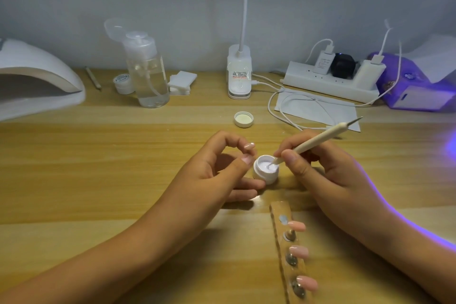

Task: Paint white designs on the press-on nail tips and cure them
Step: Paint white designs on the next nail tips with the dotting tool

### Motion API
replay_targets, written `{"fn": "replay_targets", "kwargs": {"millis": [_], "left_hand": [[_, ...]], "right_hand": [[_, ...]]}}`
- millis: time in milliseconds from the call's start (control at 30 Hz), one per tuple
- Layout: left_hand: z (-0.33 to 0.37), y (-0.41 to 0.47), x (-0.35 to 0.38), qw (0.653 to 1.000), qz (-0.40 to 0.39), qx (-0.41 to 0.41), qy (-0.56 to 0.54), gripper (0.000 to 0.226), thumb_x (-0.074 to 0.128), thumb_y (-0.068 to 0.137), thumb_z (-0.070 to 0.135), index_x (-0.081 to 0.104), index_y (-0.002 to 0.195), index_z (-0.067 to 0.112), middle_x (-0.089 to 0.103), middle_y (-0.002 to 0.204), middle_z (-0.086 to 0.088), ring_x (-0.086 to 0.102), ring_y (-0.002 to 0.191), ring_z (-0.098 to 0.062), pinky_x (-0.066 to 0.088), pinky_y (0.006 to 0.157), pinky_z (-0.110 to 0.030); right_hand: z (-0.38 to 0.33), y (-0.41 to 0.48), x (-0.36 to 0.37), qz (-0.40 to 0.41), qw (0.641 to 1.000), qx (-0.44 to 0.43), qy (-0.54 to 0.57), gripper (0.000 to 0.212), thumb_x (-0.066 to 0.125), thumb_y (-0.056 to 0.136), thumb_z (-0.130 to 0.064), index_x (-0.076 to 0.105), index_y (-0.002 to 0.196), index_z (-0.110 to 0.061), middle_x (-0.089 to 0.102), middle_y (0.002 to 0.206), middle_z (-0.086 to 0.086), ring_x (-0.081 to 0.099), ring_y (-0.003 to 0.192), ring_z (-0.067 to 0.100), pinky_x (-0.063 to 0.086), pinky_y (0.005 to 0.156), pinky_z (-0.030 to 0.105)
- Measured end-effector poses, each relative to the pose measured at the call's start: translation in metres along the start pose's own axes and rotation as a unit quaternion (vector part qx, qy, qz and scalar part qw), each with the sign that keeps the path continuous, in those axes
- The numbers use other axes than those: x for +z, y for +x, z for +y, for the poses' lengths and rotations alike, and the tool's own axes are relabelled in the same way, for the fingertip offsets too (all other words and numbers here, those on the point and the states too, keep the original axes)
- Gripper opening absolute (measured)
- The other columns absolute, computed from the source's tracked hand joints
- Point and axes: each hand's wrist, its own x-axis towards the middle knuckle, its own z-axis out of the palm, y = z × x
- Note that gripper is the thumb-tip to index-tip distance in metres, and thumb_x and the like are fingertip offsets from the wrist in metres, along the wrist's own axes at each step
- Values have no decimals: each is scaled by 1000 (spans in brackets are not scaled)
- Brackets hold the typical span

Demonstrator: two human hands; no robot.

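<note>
At centre table, the right hand point(328, 168) is pinching a dotting pen point(320, 140), its tip dipping into the white gel pot point(266, 170). The left hand point(222, 168) is steadying that pot with loosely curled fingers. Pink nail tips point(299, 252) are sitting on a wooden holder point(280, 207) at five o'clock; the pot's lid point(243, 119) is lying at twelve.

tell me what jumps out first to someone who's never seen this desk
Dead centre, the two hands meet over a small white jar of gel: the left hand steadies it while the right hand dips a pale dotting tool into it. Just below, near the front edge, a wooden strip holds pink nail tips in a row. At the far right, purple light glows around a lamp.
</note>
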Motion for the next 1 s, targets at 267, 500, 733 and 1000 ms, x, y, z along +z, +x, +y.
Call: {"fn": "replay_targets", "kwargs": {"millis": [267, 500, 733, 1000], "left_hand": [[-4, -3, -3, 997, -30, 34, 69, 5, 70, 77, 25, 71, 81, 27, 70, 82, 4, 56, 62, -2, 45, 53, -14], [-6, -2, -2, 993, -72, 33, 86, 8, 73, 76, 22, 75, 83, 25, 69, 74, 7, 57, 65, -3, 48, 59, -16], [-4, -4, -1, 990, -103, 46, 90, 6, 72, 78, 21, 72, 84, 19, 71, 76, 3, 57, 64, -3, 45, 58, -15], [-5, -5, -1, 990, -107, 28, 90, 4, 73, 79, 22, 72, 83, 21, 74, 79, -1, 62, 70, -7, 49, 62, -20]], "right_hand": [[-6, 1, -10, 102, 973, 37, 205, 19, 73, 81, -27, 56, 88, -20, 62, 77, -8, 59, 76, 6, 49, 74, 16], [-2, -1, -13, 39, 926, 88, 366, 12, 64, 73, -20, 55, 74, -27, 51, 69, -7, 51, 62, 6, 54, 72, 29], [-14, -1, -6, 15, 901, 121, 417, 29, 79, 70, -23, 51, 62, -21, 45, 59, -2, 47, 52, 5, 59, 66, 36], [-22, 0, -3, 16, 895, 175, 409, 23, 70, 68, -18, 51, 55, -19, 47, 55, 0, 45, 49, 7, 57, 60, 30]]}}
